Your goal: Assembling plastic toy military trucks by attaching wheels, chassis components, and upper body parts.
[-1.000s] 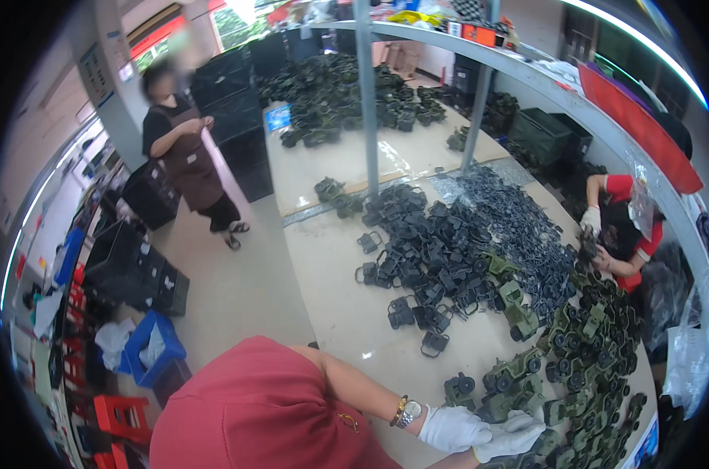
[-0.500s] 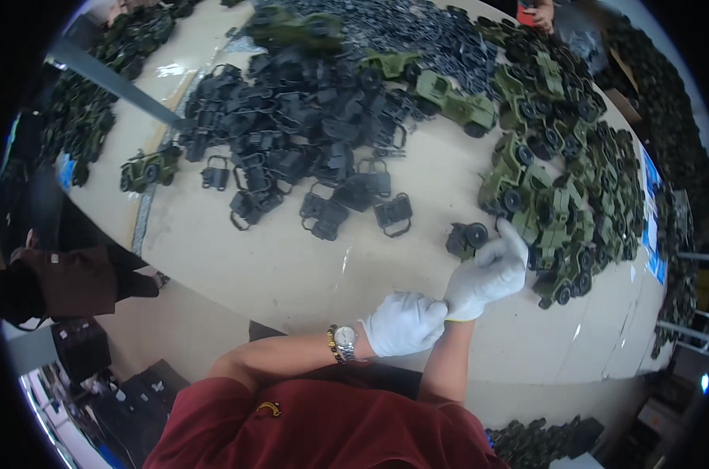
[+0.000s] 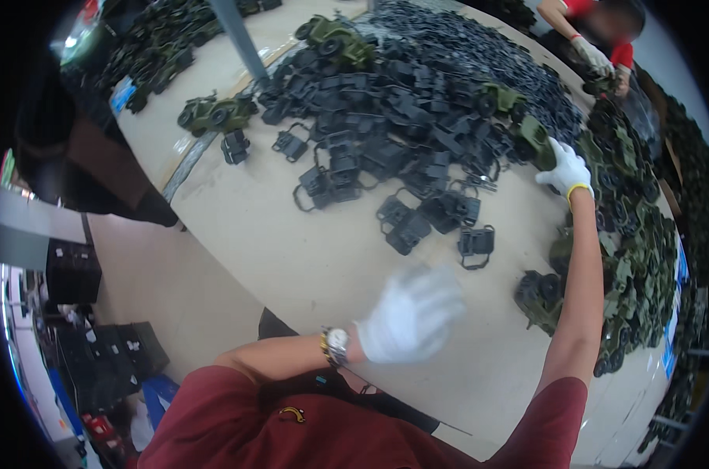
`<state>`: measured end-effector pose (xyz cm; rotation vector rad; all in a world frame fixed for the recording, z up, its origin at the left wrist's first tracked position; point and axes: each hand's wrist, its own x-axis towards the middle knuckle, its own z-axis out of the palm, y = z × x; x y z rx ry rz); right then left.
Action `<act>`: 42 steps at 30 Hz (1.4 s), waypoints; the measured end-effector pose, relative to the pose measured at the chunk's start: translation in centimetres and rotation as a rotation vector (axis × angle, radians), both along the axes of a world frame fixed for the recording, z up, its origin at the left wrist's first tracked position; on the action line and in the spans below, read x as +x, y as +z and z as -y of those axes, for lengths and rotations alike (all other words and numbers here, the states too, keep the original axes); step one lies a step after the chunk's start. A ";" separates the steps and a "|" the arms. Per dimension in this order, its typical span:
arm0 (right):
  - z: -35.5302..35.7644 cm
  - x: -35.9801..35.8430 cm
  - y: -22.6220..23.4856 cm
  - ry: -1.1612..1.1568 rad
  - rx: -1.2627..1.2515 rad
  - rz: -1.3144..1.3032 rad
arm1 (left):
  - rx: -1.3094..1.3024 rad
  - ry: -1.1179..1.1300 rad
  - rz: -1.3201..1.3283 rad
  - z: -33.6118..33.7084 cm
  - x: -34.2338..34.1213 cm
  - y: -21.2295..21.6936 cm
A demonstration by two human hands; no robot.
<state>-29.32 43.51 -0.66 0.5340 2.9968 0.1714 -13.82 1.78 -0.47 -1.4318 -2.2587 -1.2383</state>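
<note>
The right hand (image 3: pixel 564 168), in a white glove, is reaching far out across the pale counter (image 3: pixel 292 250) and is closing its fingers on a green toy vehicle (image 3: pixel 536 139) lying at the edge of the big heap of black plastic frames (image 3: pixel 386 133). The left hand (image 3: pixel 411 314), also gloved in white and wearing a wristwatch (image 3: pixel 335 344) at the wrist, is hovering low over a bare part of the counter near the person's chest; it is blurred, so I cannot tell whether it is wide or narrow, and it is holding nothing that shows. A single black frame (image 3: pixel 476 244) is lying just beyond it, and another green toy vehicle (image 3: pixel 539 295) is sitting beside the right forearm. A dense pile of green vehicles (image 3: pixel 636 258) is filling the counter's right side. At the far end, another person's gloved hand (image 3: pixel 590 55) is working among the parts
</note>
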 end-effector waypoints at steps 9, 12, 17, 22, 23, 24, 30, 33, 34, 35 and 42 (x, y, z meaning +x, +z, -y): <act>2.0 3.2 0.2 0.028 0.256 -0.594 | 0.156 0.976 -0.075 13.1 -5.5 -5.5; 5.5 4.7 2.9 0.067 0.312 -0.731 | 0.160 0.921 -0.055 14.2 -0.8 -5.8; 11.0 15.3 7.7 0.337 0.107 -0.936 | 0.329 0.430 0.294 13.6 4.1 -3.4; 22.4 26.0 10.9 0.770 0.077 -0.908 | 0.430 -0.133 1.251 13.3 6.3 -0.3; 25.3 28.3 11.2 0.854 0.078 -0.887 | 0.480 -0.337 1.624 13.4 6.6 0.1; 28.0 30.5 11.3 0.943 0.089 -0.846 | 0.396 -0.555 1.746 13.2 6.2 -1.2; 38.3 37.4 6.3 1.042 0.030 -0.485 | 0.445 -0.765 2.066 15.6 14.1 -3.5; 37.1 36.1 4.5 0.935 -0.216 -0.846 | 0.398 -0.808 2.168 16.9 13.9 -4.2; 35.0 35.1 4.1 0.813 -0.257 -0.896 | 0.384 -0.729 2.095 17.1 13.6 -4.3; 32.8 33.6 3.2 0.666 -0.337 -1.006 | 0.363 -0.655 2.022 17.0 13.2 -4.4; 21.8 17.5 -3.4 0.113 -0.084 -0.678 | 0.417 -0.528 1.788 17.8 10.9 -3.2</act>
